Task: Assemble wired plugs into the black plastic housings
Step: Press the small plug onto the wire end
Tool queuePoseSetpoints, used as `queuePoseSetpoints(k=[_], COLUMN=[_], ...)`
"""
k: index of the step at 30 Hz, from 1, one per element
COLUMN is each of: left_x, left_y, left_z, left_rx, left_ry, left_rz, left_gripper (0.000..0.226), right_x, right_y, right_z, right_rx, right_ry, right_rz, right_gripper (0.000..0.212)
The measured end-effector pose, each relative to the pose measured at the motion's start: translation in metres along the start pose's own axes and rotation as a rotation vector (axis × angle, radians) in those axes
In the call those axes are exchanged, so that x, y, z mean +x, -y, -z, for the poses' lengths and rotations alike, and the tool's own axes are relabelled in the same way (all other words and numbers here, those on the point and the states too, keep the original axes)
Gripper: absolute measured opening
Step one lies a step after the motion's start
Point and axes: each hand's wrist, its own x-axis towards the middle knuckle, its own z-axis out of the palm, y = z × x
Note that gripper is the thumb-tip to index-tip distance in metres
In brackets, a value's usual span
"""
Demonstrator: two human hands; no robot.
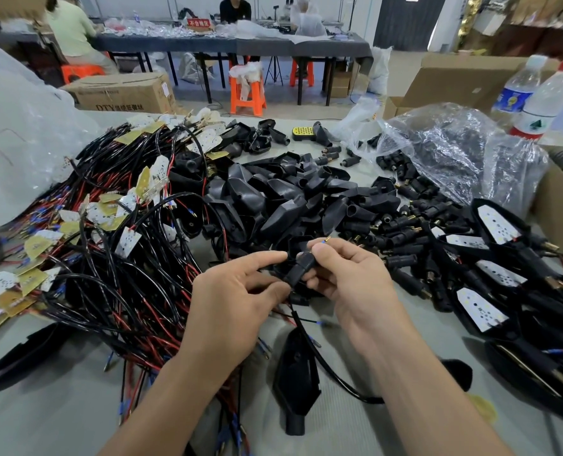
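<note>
Presently: both hands on one plug, mid-bench

Centre of view, just above the grey table (59, 406). Left hand (237, 297) and right hand (349, 274) meet on a single small black plug (301, 268), held clear of the surface.
- Left hand: forefinger stretched out along the top of the plug, thumb under it, so the piece is pinched between the two. Other fingers curled loosely below.
- Right hand: fingers folded round the far side of the plug, clasping it. A wire tip (326, 240) with a gold pin and blue sleeve pokes up past the forefinger.
- Black cable (319, 357) drops from between the hands, crosses toward the person and loops off to the right.

Directly under the hands lies one black housing (296, 380), flat on the table, narrow neck pointing toward the person; the cable passes along its right edge. Whether they touch, cannot tell.

Surroundings:
- Left: big tangled heap of red and black wires (109, 225) with small white and yellow circuit boards scattered through it.
- Behind the hands: pile of empty housings (273, 199).
- Right of that: loose plugs (405, 225) spilling from a clear plastic bag (454, 153).
- Far right: finished units (497, 225), white boards seated in black shells.
- Two water bottles (520, 90) at the upper right corner.
- Background: cardboard box (122, 92), orange stool (247, 90), people seated at a long dark table, blurred
</note>
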Motion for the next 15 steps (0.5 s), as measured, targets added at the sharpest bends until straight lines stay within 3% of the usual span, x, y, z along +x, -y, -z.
queuePoseSetpoints(k=[6, 12, 15], left_x=[0.0084, 0.0036, 0.0032], left_y=[-0.0010, -0.0044, -0.0084], left_z=[-0.0026, -0.0083, -0.0091], left_rx=[-0.237, -0.024, 0.032], left_ry=[0.157, 0.199, 0.187], left_rz=[0.159, 0.120, 0.087], left_gripper=[0.022, 0.014, 0.015], right_x=[-0.0004, -0.0032, -0.0025], right_y=[0.0009, -0.0019, 0.0045], right_z=[0.0011, -0.0037, -0.0047], right_rx=[0.013, -0.145, -0.095], right_ry=[-0.073, -0.110, -0.103], right_rz=[0.021, 0.198, 0.186], right_gripper=[0.014, 0.027, 0.019])
